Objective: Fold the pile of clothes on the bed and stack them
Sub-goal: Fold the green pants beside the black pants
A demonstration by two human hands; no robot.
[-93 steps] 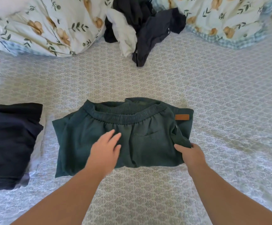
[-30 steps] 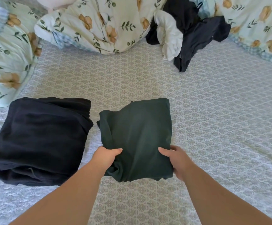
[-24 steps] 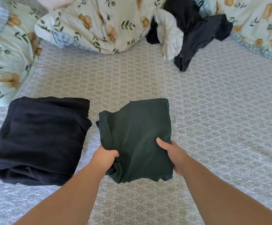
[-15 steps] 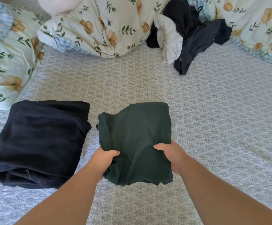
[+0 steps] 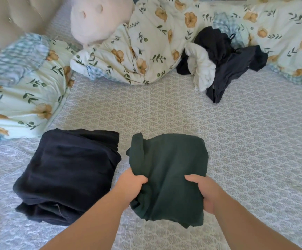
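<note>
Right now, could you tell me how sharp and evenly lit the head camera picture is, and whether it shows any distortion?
In the head view, daylight is soft and even, with no glare; the green garment gripped by the left hand and right hand is sharp; the far left edge beside the dark folded stack is smeared; the wide lens bows the bed sheet pattern toward the frame edges.

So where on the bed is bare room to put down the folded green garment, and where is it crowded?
Bare sheet lies right of the green garment, up to the unfolded pile, and mid-bed before the floral duvet. Left is crowded: the dark folded stack sits close beside, with a pillow behind. Both hands, left and right, grip the garment.
</note>
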